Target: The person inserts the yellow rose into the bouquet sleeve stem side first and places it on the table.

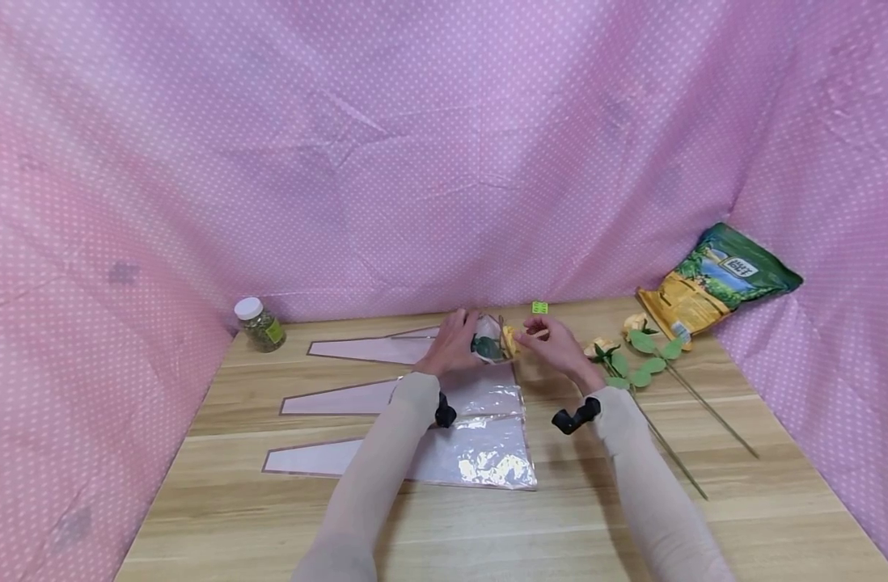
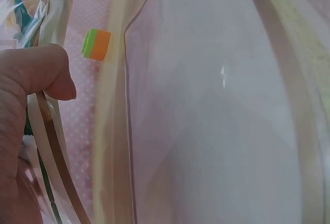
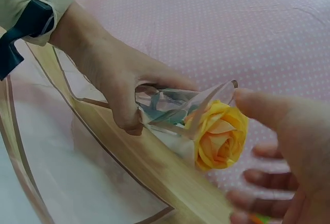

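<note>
In the right wrist view, a yellow rose [image 3: 221,136] pokes its bloom out of the wide end of a clear, brown-edged flower sleeve [image 3: 175,96]. Green leaves show through the plastic. My left hand [image 1: 454,347] grips this sleeve near the back of the table, its thumb bent over the front and the stem partly hidden. My right hand [image 1: 551,341] is beside the bloom, thumb tip right at the sleeve's rim and the other fingers loosely bent and spread. Two more flat sleeves, a middle one [image 1: 342,402] and a front one [image 1: 309,460], lie on the table.
Two pale yellow roses, one nearer [image 1: 666,444] and one farther [image 1: 706,402], lie to the right. A green-and-yellow bag [image 1: 720,279] leans at the back right. A white-lidded jar [image 1: 262,325] stands back left. A small green-and-orange block [image 2: 96,44] sits by the back edge.
</note>
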Demonstrator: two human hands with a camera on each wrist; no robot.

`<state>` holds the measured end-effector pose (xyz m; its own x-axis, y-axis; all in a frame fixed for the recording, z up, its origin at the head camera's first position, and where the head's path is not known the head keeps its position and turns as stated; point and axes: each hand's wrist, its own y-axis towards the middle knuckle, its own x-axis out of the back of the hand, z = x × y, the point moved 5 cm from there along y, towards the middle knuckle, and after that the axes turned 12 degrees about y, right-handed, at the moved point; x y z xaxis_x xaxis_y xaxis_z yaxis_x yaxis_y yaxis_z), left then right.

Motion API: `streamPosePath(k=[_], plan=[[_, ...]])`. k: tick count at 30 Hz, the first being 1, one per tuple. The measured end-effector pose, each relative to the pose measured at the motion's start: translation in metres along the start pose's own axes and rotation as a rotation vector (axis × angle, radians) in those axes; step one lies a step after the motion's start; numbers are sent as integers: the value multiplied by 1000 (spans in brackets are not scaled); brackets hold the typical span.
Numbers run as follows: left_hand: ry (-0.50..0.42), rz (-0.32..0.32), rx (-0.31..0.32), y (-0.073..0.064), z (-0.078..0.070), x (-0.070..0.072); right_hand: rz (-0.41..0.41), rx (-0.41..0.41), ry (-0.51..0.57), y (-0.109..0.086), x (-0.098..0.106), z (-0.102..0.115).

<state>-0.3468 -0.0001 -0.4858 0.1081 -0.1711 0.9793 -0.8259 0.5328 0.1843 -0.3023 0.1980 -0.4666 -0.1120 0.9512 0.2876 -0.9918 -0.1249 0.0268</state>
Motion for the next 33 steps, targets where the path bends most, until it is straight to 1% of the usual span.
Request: streamPosePath(k=[2,4,6,10,16,21,25,30,33], plan=[[0,-4,5,0,0,1,16,-29,-29,0,-2,-2],[9,-4,4,1,-1,2,32,-28,-64,0,-4,-1],[21,-1,-1,1,-2,1,36,-13,-76,0,-6,1],[37,7,-9,2,-4,1,39,62,-70,-1,-8,7],[30,1,-1,1,-5,2,51,183,-78,-1,-10,11],[18,-1,-2,2,-5,1,54,236,-85,-2,-12,15],[10,-6,-4,2,-5,1,1,217,-99,-1,-11,13],[4,-2,-4,2,-6,1,-79,152,-61,3,-9,8],[7,4,-3,2,-7,1,-123,135,-53,4,-9,6]])
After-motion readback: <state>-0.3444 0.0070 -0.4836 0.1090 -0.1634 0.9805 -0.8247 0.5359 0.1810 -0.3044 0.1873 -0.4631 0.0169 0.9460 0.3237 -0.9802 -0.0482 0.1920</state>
